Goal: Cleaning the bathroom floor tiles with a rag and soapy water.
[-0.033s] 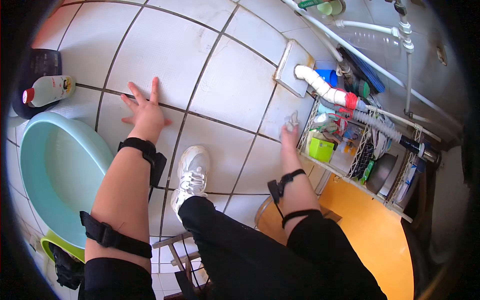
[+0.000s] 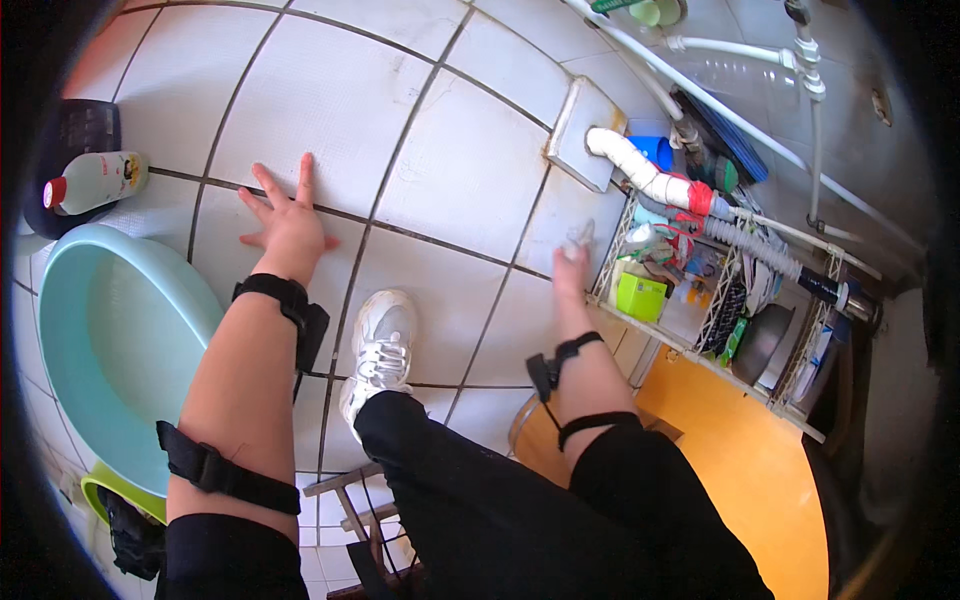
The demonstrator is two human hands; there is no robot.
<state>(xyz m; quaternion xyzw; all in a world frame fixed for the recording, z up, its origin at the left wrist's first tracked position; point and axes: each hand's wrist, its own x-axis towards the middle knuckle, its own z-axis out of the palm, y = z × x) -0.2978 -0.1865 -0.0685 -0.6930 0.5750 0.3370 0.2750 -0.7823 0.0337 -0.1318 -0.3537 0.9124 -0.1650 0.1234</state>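
Observation:
My left hand [image 2: 290, 228] is spread with its fingers apart on or just over the white tile floor [image 2: 440, 160], and nothing is in it. To the right, my right hand [image 2: 571, 268] reaches down to the tiles beside the wire rack. Its fingers are closed on a crumpled pale grey wad [image 2: 580, 238]; blur hides whether this is cloth or a scrubber. Black straps circle both forearms. One white sneaker [image 2: 383, 345] stands on the floor between my arms.
A light blue basin [image 2: 135, 245] stands at the left, near a white bottle with a red cap [image 2: 105, 182]. At the right, a wire rack [image 2: 690, 355] holds a green box [image 2: 640, 297] and other goods. A white drain pipe [image 2: 640, 172] enters a tiled block [image 2: 578, 150].
My right hand has shifted slightly left with the pale wad. My left hand keeps its spread pose in nearly the same place.

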